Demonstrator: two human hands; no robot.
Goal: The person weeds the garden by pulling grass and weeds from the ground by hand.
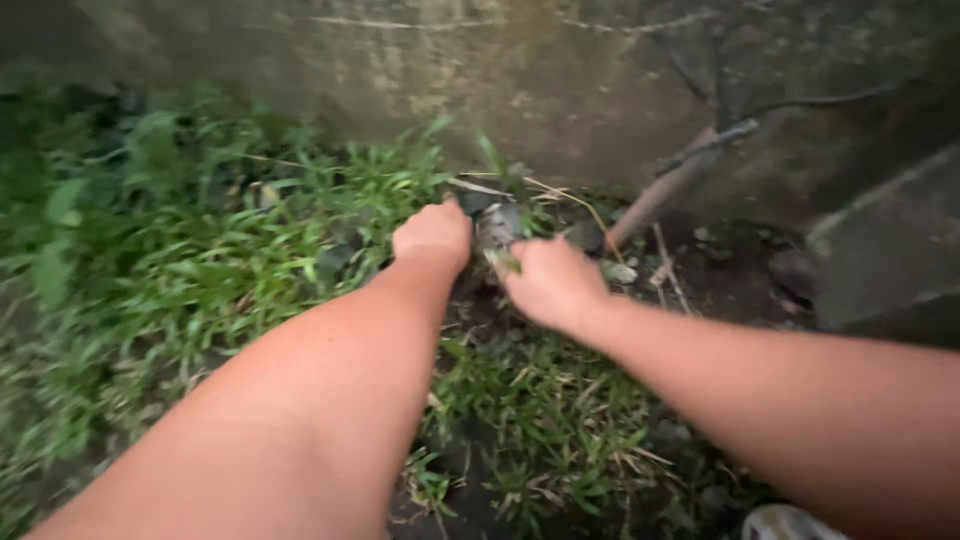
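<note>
Both my bare arms reach forward over weedy ground. My left hand (433, 234) is closed in a fist at the edge of a grass clump (300, 230), its fingers hidden below. My right hand (550, 280) is closed around a small tuft of green weed (503, 260) that sticks out at its left side. Between the two hands lies a grey stone (497, 224) among dark soil. The picture is blurred, so what the left fist holds cannot be made out.
A stained concrete wall (520, 70) runs across the back. A brown stick or pipe (660, 190) leans against it at the right, beside bare soil (740, 270) with small stones. Thick grass covers the left side. A concrete slab (880, 250) stands at the far right.
</note>
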